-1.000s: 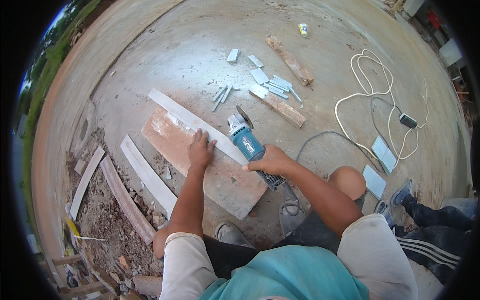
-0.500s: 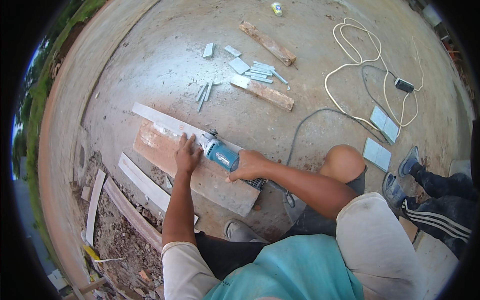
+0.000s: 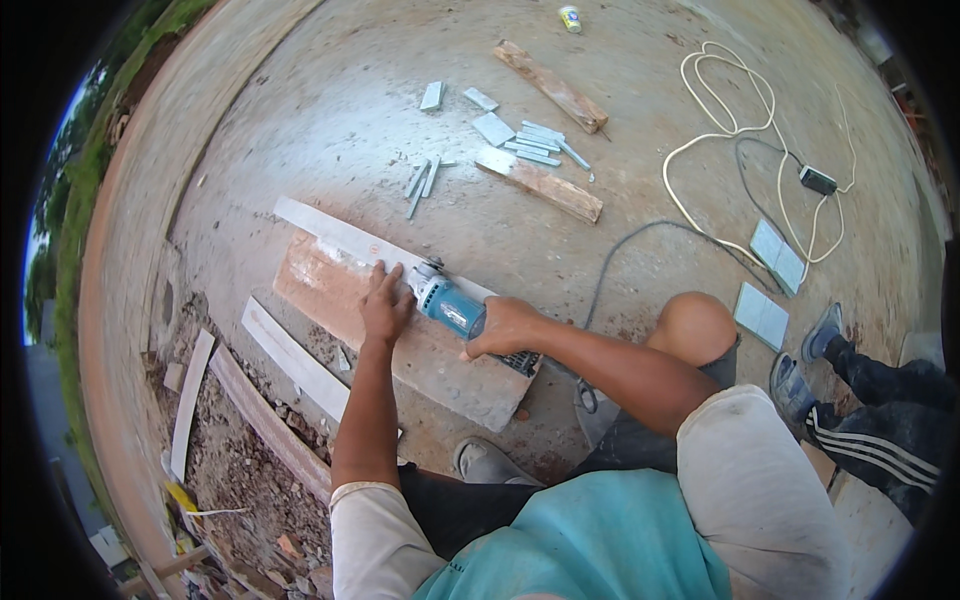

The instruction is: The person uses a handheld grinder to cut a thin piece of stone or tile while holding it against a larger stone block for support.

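Note:
A blue angle grinder (image 3: 452, 306) rests on a wide reddish plank (image 3: 330, 290) that lies on the concrete floor. My right hand (image 3: 503, 326) grips the grinder's body. My left hand (image 3: 385, 303) lies flat on the plank just left of the grinder's head, fingers spread. A long white tile strip (image 3: 330, 235) runs along the plank's far edge, with the grinder's disc at it. The grinder's black cord (image 3: 640, 232) trails away to the right.
Cut tile pieces (image 3: 520, 140) and two wooden battens (image 3: 548, 85) lie farther out. A white cable (image 3: 720, 110) coils at the right by square tiles (image 3: 775, 255). Another person's legs and shoes (image 3: 810, 365) are at the right. Rubble and more strips (image 3: 290, 360) lie at the left.
The view has swung slightly, shifting everything in the picture. Both hands keep their places on the plank and the grinder.

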The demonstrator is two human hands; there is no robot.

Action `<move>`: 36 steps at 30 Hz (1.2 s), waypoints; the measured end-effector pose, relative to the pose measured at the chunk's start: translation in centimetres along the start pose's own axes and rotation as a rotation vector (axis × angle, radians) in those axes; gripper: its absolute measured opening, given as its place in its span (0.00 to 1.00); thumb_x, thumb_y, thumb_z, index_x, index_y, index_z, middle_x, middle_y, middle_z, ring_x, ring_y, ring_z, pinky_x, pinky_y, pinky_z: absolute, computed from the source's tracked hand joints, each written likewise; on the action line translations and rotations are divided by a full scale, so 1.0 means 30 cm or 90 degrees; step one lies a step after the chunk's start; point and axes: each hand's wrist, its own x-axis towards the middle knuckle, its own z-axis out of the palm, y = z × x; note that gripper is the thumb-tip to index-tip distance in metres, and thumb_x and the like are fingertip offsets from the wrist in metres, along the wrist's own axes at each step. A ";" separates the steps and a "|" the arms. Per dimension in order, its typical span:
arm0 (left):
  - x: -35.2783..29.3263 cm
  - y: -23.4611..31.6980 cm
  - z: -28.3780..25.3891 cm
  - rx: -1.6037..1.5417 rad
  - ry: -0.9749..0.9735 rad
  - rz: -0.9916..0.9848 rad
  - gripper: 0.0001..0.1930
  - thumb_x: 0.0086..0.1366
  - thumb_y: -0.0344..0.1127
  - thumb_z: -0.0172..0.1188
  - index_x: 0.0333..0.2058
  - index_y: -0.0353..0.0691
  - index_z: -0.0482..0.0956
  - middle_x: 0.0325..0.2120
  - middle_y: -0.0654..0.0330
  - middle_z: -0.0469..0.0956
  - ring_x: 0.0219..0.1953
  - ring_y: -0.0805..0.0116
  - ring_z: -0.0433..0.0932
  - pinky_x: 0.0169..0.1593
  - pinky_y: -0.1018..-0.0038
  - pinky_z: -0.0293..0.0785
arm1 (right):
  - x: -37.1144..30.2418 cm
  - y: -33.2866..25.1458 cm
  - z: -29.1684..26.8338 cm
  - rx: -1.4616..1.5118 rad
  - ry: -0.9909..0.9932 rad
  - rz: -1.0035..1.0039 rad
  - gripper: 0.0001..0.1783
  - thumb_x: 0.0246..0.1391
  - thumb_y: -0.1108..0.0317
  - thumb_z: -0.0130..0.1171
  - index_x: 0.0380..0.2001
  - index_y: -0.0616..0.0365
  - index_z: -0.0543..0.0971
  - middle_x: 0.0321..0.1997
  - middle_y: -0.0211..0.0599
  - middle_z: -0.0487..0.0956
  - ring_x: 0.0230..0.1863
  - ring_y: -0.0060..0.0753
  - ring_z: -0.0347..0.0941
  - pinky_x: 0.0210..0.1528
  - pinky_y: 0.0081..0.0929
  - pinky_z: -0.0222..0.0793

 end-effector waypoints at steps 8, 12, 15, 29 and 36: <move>-0.003 0.026 -0.013 0.019 -0.004 -0.011 0.30 0.56 0.39 0.63 0.60 0.55 0.71 0.68 0.50 0.57 0.67 0.57 0.62 0.61 0.53 0.57 | 0.012 -0.015 -0.017 -0.013 -0.036 -0.002 0.51 0.30 0.43 0.73 0.47 0.81 0.73 0.47 0.66 0.77 0.48 0.55 0.78 0.49 0.34 0.72; -0.007 0.030 -0.013 0.025 -0.007 -0.011 0.30 0.57 0.39 0.62 0.60 0.55 0.71 0.68 0.50 0.57 0.67 0.57 0.61 0.61 0.53 0.57 | 0.011 -0.017 -0.019 -0.015 -0.043 -0.003 0.49 0.30 0.43 0.73 0.44 0.81 0.75 0.45 0.67 0.78 0.46 0.54 0.79 0.48 0.34 0.73; -0.008 0.030 -0.011 0.027 -0.004 -0.007 0.30 0.57 0.39 0.62 0.60 0.55 0.71 0.68 0.50 0.57 0.67 0.57 0.61 0.61 0.53 0.57 | 0.012 -0.019 -0.021 -0.025 -0.051 0.002 0.49 0.30 0.43 0.73 0.44 0.81 0.75 0.45 0.67 0.78 0.46 0.54 0.79 0.48 0.34 0.73; -0.010 0.042 -0.008 0.048 0.000 -0.014 0.30 0.56 0.40 0.65 0.60 0.54 0.72 0.67 0.52 0.57 0.67 0.57 0.60 0.61 0.53 0.57 | -0.015 -0.005 -0.025 -0.018 -0.035 0.004 0.46 0.29 0.42 0.74 0.40 0.78 0.78 0.42 0.65 0.79 0.44 0.54 0.79 0.46 0.34 0.73; -0.010 0.043 -0.013 0.051 -0.002 -0.011 0.30 0.57 0.41 0.66 0.60 0.53 0.72 0.68 0.52 0.57 0.67 0.58 0.61 0.61 0.53 0.58 | -0.019 -0.001 -0.024 -0.025 -0.039 0.012 0.45 0.29 0.42 0.74 0.38 0.78 0.79 0.42 0.63 0.80 0.44 0.52 0.80 0.47 0.34 0.74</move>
